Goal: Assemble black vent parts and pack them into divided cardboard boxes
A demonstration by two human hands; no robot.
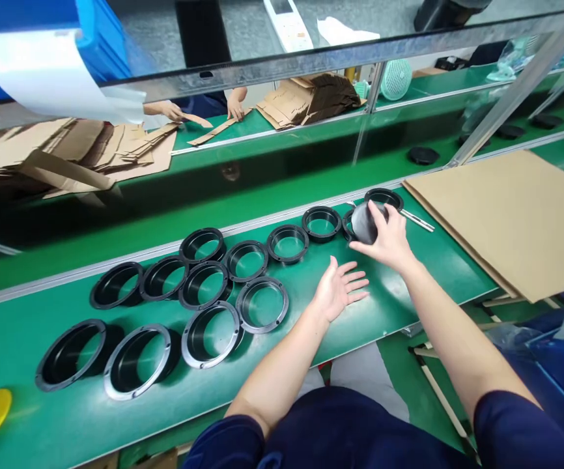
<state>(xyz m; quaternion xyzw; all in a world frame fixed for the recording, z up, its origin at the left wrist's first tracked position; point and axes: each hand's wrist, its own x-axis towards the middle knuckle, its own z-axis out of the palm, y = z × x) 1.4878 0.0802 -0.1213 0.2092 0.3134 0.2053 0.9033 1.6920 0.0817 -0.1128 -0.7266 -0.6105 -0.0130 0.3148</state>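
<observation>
My right hand (389, 238) grips a black round part (361, 223) between thumb and fingers, tilted so that a shiny grey side shows. Below and left of it, my left hand (343, 290) is open above the green table, palm up with its fingers spread, and holds nothing. Behind the held part lie a black flanged ring (383, 195) and another ring, mostly hidden. Just left of these sits one more black ring (321, 223). Several similar flanged rings, such as a larger one (262, 305), stand in loose rows to the left.
Flat cardboard sheets (511, 215) lie at the right end of the green table (340, 345). Thin white sticks (417, 220) lie beside the far ring. Across a green belt (243, 179), another person's hands (236, 104) handle cardboard strips. A metal shelf rail (262, 65) crosses above.
</observation>
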